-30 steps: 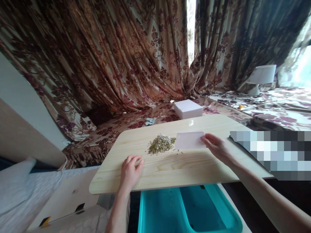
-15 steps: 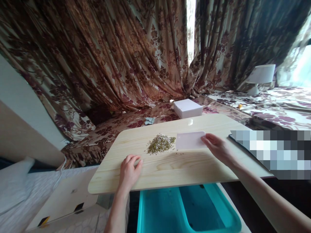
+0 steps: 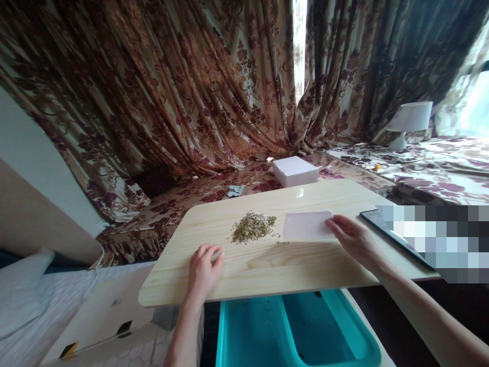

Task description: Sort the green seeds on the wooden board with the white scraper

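A heap of small green beans mixed with white grains point(image 3: 253, 227) lies on the pale wooden tabletop point(image 3: 237, 270), with a few loose beans at its right side. My right hand point(image 3: 351, 237) pinches the right end of a thin white rectangular plastic piece point(image 3: 307, 226). That piece lies flat or nearly flat over the table, a small gap to the right of the heap. Below and left of the heap, my left hand point(image 3: 205, 270) rests on the tabletop near its front edge, fingers apart and holding nothing.
Under the table's front edge sits a turquoise divided tub point(image 3: 250, 331). A dark flat panel point(image 3: 393, 237), partly pixelated, lies at the right end. Beyond the table are a white box point(image 3: 296, 172) and a crumpled cloth point(image 3: 236, 190). A lamp point(image 3: 414, 117) stands farther right.
My right hand has drawn the white plastic piece slightly rightward and toward me, widening the gap to the heap. My left hand has barely moved.
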Motion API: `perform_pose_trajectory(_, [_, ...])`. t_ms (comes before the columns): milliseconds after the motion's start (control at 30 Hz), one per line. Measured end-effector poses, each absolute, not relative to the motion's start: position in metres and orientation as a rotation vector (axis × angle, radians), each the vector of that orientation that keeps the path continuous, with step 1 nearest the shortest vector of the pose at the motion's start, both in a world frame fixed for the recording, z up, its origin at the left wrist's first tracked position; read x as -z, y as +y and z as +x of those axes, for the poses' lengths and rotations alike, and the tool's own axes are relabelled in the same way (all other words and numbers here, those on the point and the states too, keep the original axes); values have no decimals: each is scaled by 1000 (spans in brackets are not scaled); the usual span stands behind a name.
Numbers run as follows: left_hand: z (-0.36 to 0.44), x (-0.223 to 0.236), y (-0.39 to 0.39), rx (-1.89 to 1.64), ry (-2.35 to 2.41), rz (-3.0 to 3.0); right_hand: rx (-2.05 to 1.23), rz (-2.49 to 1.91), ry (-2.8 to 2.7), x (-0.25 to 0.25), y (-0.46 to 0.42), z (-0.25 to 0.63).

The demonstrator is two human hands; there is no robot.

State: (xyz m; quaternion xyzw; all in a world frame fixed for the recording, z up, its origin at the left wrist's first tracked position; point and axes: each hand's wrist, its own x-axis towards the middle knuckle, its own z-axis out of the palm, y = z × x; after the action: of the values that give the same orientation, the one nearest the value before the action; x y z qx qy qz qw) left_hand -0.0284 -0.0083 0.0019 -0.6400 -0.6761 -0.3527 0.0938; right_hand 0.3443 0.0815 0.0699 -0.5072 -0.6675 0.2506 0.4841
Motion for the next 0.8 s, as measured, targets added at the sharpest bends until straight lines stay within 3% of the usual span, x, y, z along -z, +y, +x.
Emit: perform_pose_trajectory(800, [-28, -1, -7, 1068, -1984, -1886, -766, -1127, -1689, -64, 87, 333])
